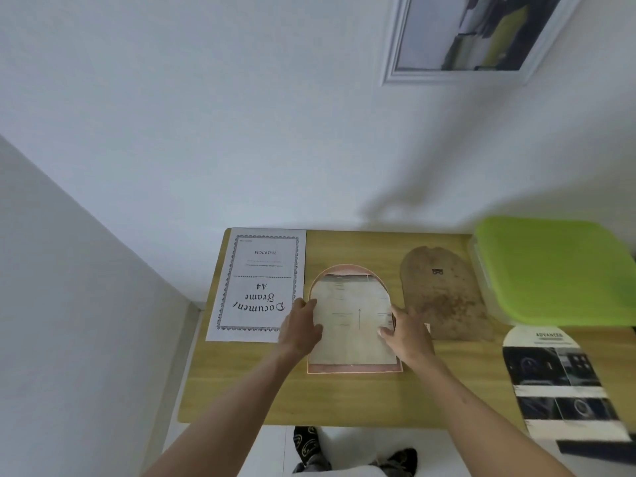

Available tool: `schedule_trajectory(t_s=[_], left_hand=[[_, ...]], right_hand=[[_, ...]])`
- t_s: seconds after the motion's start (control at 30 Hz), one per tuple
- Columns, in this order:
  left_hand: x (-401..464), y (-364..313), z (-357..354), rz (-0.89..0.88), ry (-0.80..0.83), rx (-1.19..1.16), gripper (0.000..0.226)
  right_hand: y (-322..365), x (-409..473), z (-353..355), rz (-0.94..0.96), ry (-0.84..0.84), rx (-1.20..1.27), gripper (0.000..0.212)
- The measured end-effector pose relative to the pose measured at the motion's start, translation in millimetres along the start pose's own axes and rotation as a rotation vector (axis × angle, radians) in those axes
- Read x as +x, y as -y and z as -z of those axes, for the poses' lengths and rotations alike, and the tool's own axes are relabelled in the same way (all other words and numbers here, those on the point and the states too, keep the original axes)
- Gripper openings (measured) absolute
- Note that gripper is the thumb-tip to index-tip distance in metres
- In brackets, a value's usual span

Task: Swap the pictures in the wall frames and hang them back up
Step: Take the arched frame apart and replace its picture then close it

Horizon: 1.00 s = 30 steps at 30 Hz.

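At mid-desk, the left hand (301, 327) is pressing its fingers, only slightly bent, on the left edge of a pale sheet (351, 325), while the right hand (407, 333) is lying on the sheet's right edge, thumb on the paper, fingers loosely spread. Neither hand is gripping it.

That sheet is arch-shaped, faint print showing, and is lying inside a pink arched frame (354, 369) flat on the desk (344, 397). Both are running lengthwise away from the person, rounded tops pointing toward the wall (241, 132).

Just right of the frame, a brown arched backing board (444, 294) is lying the same way. Left of it, a white insert (261, 284) reading "Document Frame A4" is lying upside down to the viewer. Further right, a dark arched picture (557, 383) is lying near a box with a green lid (557, 266). Hanging on the wall above is a white frame (454, 77).
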<state>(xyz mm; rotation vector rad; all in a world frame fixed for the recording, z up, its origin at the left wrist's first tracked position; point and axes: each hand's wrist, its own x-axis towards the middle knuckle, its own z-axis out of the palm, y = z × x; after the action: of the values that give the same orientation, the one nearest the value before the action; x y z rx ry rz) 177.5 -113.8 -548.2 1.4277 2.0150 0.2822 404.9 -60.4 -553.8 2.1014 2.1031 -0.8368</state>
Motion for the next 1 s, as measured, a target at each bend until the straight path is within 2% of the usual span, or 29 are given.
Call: schedule_trajectory(t_s=[0.1,0.33,0.53,0.8,1.0], left_hand=[[-4,1,-2,-0.030,-0.019,0.115,0.045],[-2,9,-9,-0.031,-0.026,0.115,0.050],[1,15,-18,-0.022,-0.027,0.060,0.019],[9,22,-20,-0.033,-0.052,0.031,0.027],[11,23,-22,-0.023,-0.051,0.031,0.025]], right_hand=[[-1,-2,-4,0.019,0.007,-0.048,0.062],[-6,-3,-6,0.088,0.002,-0.058,0.048],[-9,0,-9,0.091,-0.004,-0.025,0.042],[-6,-1,-11,0.096,-0.004,-0.009,0.044],[-6,-2,-11,0.099,-0.005,-0.001,0.045]])
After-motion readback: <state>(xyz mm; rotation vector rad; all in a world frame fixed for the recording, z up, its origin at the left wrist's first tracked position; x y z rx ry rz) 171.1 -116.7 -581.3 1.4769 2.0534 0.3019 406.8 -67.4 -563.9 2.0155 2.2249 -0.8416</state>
